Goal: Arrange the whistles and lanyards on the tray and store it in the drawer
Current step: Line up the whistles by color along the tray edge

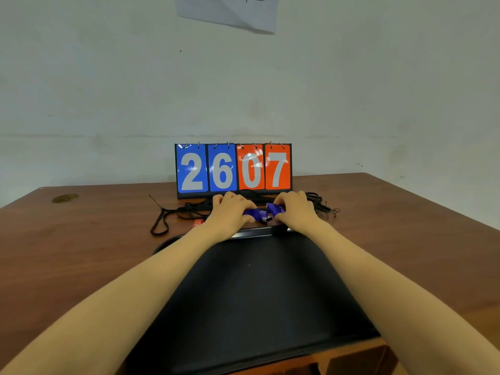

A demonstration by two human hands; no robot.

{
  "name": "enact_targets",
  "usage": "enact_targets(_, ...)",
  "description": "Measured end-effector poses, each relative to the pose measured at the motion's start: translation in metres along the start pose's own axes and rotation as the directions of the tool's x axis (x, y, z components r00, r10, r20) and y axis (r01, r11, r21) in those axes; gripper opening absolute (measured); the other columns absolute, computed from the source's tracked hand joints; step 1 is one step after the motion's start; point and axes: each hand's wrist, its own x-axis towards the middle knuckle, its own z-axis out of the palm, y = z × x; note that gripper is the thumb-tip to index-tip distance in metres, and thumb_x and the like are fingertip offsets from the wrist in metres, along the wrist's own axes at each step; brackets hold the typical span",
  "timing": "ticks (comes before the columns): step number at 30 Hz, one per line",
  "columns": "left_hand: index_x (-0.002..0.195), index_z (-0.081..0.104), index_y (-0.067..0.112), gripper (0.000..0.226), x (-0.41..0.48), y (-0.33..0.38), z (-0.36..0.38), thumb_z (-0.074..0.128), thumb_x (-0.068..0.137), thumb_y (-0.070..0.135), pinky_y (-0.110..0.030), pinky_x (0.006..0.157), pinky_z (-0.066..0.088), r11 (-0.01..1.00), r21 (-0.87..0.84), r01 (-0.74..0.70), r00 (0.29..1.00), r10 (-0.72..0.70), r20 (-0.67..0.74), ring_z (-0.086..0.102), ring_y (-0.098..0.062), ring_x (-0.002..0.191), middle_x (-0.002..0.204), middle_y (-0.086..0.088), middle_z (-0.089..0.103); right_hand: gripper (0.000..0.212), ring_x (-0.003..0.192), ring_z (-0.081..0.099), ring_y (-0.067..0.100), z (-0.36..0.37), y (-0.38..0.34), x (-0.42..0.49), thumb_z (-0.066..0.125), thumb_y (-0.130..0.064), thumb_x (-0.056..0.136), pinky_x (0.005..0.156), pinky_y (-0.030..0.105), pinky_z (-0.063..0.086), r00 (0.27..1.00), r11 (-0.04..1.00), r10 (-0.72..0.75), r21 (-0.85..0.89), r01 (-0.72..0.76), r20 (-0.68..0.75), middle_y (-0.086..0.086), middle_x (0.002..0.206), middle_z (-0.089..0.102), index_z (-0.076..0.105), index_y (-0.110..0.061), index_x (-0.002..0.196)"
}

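Two blue whistles pinched, one per grip, just beyond the tray's far rim.

The left blue whistle (253,212) is pinched by the curled fingers of the left grip (231,211), and the right blue whistle (276,208) likewise by the right grip (296,209); the two are nearly touching between the grips. Both are judged light, rigid, smooth plastic, so slippage is likely and a pinch across the body sides is advised. The black lanyards (189,208) are piled just behind both grips and trail outward; they are judged limp and tangle-prone, best gathered as a bunch. Attachment to the whistles cannot be told. A small red item (197,223), probably a whistle, is part-hidden just left of the left grip. The tray (257,293) lies under the forearms, on the bench (405,239). A scoreboard (234,167) stands behind the lanyards.
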Motion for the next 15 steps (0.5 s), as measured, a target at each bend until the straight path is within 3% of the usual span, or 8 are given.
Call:
enact_targets(2, 0.129, 0.050, 0.026, 0.038, -0.008, 0.001, -0.009, 0.051, 0.092, 0.034, -0.034, 0.103, 0.022, 0.998, -0.054, 0.019, 0.999, -0.021, -0.043, 0.043, -0.017, 0.120, 0.124, 0.002, 0.058, 0.037, 0.116, 0.052, 0.023, -0.007, -0.004, -0.009, 0.065, -0.019, 0.084, 0.098, 0.041, 0.046, 0.999, 0.993, -0.032, 0.111, 0.035, -0.027, 0.006, 0.123, 0.058, 0.052, -0.018, 0.119)
enact_targets(5, 0.127, 0.052, 0.025, 0.039, -0.024, 0.001, -0.025, 0.056, 0.090, 0.035, -0.035, 0.105, 0.024, 0.984, -0.163, 0.066, 0.995, -0.076, -0.059, 0.047, -0.017, 0.118, 0.122, 0.003, 0.061, 0.040, 0.110, 0.056, 0.017, -0.025, -0.016, -0.028, 0.064, -0.014, 0.085, 0.091, 0.031, 0.048, 0.992, 0.963, -0.082, 0.251, 0.103, -0.091, 0.004, 0.122, 0.060, 0.050, -0.016, 0.122)
enact_targets(8, 0.116, 0.059, 0.026, 0.035, -0.042, -0.006, -0.037, 0.065, 0.083, 0.037, -0.041, 0.105, 0.036, 0.942, -0.316, 0.118, 0.988, -0.143, -0.056, 0.055, -0.016, 0.110, 0.115, 0.003, 0.064, 0.041, 0.102, 0.054, 0.011, -0.038, -0.036, -0.051, 0.063, -0.010, 0.086, 0.084, 0.022, 0.044, 0.982, 0.921, -0.107, 0.356, 0.157, -0.156, 0.003, 0.121, 0.059, 0.050, -0.016, 0.124)
enact_targets(11, 0.107, 0.062, 0.026, 0.033, -0.065, -0.010, -0.052, 0.071, 0.077, 0.036, -0.043, 0.101, 0.042, 0.883, -0.434, 0.176, 0.978, -0.206, -0.022, 0.058, -0.013, 0.103, 0.110, 0.003, 0.066, 0.044, 0.104, 0.054, 0.011, -0.042, -0.056, -0.074, 0.061, -0.010, 0.088, 0.087, 0.023, 0.046, 0.977, 0.901, -0.134, 0.390, 0.189, -0.163, 0.004, 0.124, 0.059, 0.048, -0.018, 0.129)
enact_targets(15, 0.109, 0.063, 0.024, 0.034, -0.099, -0.016, -0.069, 0.071, 0.078, 0.033, -0.034, 0.097, 0.046, 0.858, -0.467, 0.215, 0.973, -0.227, 0.031, 0.055, -0.009, 0.100, 0.113, 0.003, 0.064, 0.046, 0.113, 0.055, 0.017, -0.040, -0.081, -0.098, 0.060, -0.011, 0.089, 0.096, 0.031, 0.047, 0.977, 0.924, -0.177, 0.322, 0.205, -0.117, 0.005, 0.126, 0.058, 0.047, -0.017, 0.133)
